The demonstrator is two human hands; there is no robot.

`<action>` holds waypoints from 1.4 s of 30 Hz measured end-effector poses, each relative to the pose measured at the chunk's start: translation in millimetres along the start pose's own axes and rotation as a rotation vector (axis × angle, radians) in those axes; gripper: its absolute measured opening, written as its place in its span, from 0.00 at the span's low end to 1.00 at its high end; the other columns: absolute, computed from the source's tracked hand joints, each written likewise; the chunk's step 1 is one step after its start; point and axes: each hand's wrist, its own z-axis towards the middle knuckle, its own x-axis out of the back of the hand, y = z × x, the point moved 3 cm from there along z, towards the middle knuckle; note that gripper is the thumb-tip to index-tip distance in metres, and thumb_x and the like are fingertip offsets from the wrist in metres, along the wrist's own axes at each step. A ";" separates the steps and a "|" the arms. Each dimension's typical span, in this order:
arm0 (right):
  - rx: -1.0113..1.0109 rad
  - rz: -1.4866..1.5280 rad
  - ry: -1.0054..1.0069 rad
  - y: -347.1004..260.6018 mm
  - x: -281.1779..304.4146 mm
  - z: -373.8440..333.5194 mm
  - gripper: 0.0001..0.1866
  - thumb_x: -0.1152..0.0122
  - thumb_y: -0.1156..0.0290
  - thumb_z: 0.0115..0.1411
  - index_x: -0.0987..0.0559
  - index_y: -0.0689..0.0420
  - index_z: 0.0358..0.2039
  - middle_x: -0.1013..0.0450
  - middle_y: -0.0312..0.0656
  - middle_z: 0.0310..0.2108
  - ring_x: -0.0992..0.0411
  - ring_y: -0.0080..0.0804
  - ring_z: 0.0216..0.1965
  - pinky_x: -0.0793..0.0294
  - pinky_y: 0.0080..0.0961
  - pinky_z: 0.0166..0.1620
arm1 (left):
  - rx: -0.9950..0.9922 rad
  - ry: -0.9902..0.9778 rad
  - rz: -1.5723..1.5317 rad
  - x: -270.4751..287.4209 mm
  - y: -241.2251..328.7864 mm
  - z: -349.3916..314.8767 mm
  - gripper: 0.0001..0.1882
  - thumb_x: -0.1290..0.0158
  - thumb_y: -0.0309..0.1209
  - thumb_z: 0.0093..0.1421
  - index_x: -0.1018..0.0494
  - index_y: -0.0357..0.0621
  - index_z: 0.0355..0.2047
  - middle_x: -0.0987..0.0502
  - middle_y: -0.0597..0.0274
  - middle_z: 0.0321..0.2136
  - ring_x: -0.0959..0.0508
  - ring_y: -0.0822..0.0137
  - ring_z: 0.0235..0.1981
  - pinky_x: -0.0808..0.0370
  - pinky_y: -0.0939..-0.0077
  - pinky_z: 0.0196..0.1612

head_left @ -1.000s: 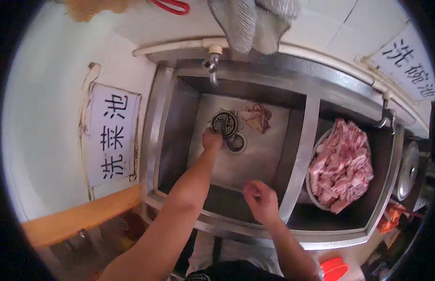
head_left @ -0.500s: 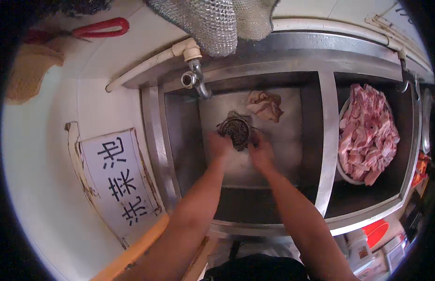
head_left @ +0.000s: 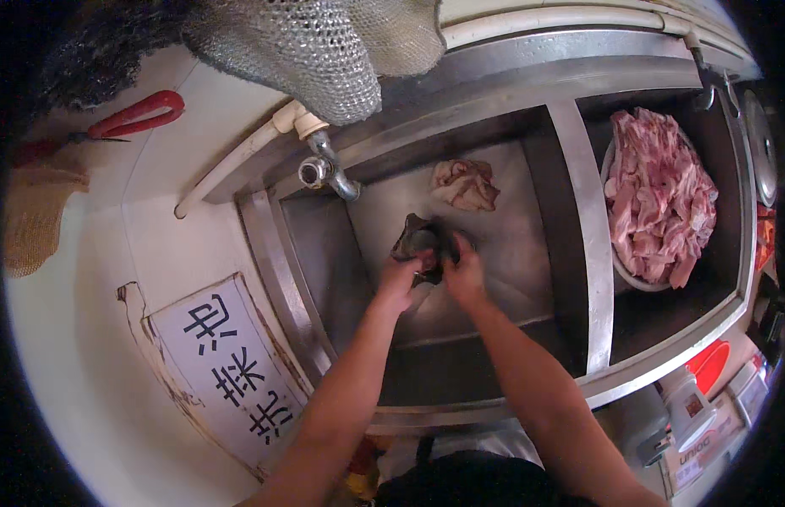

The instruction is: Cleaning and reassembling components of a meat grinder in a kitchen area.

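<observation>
My left hand (head_left: pixel 399 280) and my right hand (head_left: pixel 465 272) are close together, low in the left basin of a steel sink (head_left: pixel 358 334). Between them is a dark, round drain strainer (head_left: pixel 419 240), tilted and partly covered by my fingers. My left hand grips its near left side, and the fingers of my right hand close on its dark right edge. The drain hole beneath cannot be made out. Just beyond my hands, a crumpled piece of pale, brownish meat or skin (head_left: pixel 465 184) lies on the basin floor.
A metal tap (head_left: pixel 328 169) juts over the basin's far left corner. In the right basin stands a pale bowl (head_left: pixel 614 253) heaped with raw meat (head_left: pixel 661 198). Mesh cloth (head_left: pixel 299 63) hangs above the far rim, and red-handled scissors (head_left: pixel 139 114) hang at left.
The strainer, seen face-on with its holes before, is now tilted between my hands. My fingers have closed further round it. The whole view has shifted and turned a little.
</observation>
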 end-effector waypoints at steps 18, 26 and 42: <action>0.458 -0.440 0.131 -183.1 -16.3 -32.6 0.28 0.34 0.73 0.58 0.30 0.59 0.59 0.26 0.50 0.51 0.25 0.43 0.49 0.24 0.34 0.49 | 0.005 -0.510 -0.728 -5.6 60.6 -44.7 0.38 0.59 0.64 0.65 0.33 0.49 0.64 0.25 0.58 0.58 0.25 0.53 0.58 0.30 0.54 0.63; 0.843 -0.917 -0.101 -389.9 -18.3 -23.5 0.14 0.31 0.62 0.54 0.17 0.57 0.37 0.19 0.45 0.31 0.19 0.41 0.26 0.20 0.32 0.29 | -0.184 -0.670 -0.458 -43.1 154.4 -79.6 0.38 0.58 0.61 0.69 0.40 0.48 0.69 0.36 0.58 0.67 0.35 0.56 0.67 0.36 0.50 0.67; 0.526 -0.390 0.013 -252.8 36.9 48.7 0.09 0.36 0.66 0.58 0.18 0.56 0.36 0.20 0.46 0.40 0.21 0.48 0.40 0.22 0.39 0.43 | -0.019 -0.554 -0.285 -25.4 159.6 -8.5 0.28 0.58 0.60 0.68 0.31 0.61 0.60 0.25 0.56 0.57 0.24 0.48 0.53 0.25 0.50 0.44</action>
